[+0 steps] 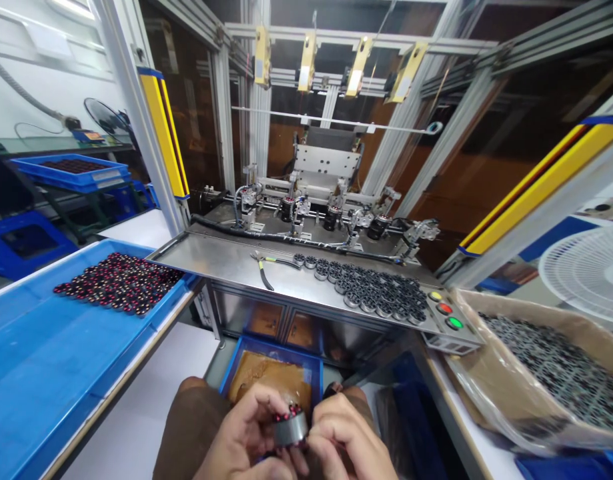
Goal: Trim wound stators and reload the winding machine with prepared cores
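hand work on a small cylindrical part, head view. the metal-banded part [290, 432], red-tipped windings [292, 409] showing above its rim, is held in the left hand [246, 437], thumb and fingers curled about it; no surface carries it. it appears against the near side of a low blue bin [318, 377], before the front edge of the steel ledge [211, 257]. the right hand [350, 437] is drawn in narrow at the part's right side; whether its fingertips pinch anything cannot be told.

for sound handling, the left grip should bear on the smooth outer band, as the windings look easily scraped. the right fingertips are best brought in square to the band with light, even pressure; a skewed push could tilt the part or catch a winding. a steady left wrist would help.

on the ledge, dark rings [381, 290] lie in close rows toward the right end, and pliers [261, 268] lie beside their left end, near mid-ledge. in the blue tray [36, 347] at left, red-flecked parts [121, 283] are packed toward the far right corner.
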### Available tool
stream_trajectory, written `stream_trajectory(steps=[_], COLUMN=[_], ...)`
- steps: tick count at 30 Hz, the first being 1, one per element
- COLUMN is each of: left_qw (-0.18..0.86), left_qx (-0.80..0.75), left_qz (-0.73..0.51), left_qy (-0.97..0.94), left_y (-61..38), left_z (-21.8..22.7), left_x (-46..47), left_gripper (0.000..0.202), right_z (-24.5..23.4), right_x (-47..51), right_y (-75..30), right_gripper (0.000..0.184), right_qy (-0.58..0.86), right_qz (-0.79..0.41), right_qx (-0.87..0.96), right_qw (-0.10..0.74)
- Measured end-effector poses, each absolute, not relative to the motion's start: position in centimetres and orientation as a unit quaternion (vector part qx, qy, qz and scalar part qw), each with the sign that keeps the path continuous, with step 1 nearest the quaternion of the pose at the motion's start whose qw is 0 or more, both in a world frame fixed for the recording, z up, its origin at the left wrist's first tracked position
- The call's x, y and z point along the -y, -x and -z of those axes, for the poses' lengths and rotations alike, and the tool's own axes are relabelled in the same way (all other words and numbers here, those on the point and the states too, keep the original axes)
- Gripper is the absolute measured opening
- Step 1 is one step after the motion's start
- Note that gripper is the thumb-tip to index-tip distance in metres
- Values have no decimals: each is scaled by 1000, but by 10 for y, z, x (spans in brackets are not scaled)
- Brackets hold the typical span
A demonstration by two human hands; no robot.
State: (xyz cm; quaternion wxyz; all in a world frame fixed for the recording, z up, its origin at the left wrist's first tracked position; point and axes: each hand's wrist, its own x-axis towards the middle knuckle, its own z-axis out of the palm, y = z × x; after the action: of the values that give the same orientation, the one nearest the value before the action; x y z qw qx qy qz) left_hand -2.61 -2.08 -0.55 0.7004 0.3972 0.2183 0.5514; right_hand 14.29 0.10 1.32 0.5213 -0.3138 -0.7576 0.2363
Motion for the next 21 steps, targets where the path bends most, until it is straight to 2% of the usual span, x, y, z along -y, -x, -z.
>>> stream_trajectory(steps=[2,5,7,11,21], left_qw=[580,370,298,267,271], left_qx=[-247,-284,-305,-323,-321], left_qz=[-602,-628,-627,-636,-632], left_qy=[-490,-623,-652,-648,-652], left_y=[27,30,31,30,31], left_z=[8,7,4,-3,-3], left_x=[21,21,21,19,15], left_gripper=[37,65,78,79,72], right_z=[-7,1,5,7,5], right_x=[0,0,-1,-2,0], right_y=[-139,-134,-132,-130,-124], right_gripper=[19,27,35,42,42], right_qy=[323,334,339,343,364], right_qz=[-321,-485,-578,-668,-692], right_qx=[712,624,559,479,424], right_qw=[534,514,489,454,457])
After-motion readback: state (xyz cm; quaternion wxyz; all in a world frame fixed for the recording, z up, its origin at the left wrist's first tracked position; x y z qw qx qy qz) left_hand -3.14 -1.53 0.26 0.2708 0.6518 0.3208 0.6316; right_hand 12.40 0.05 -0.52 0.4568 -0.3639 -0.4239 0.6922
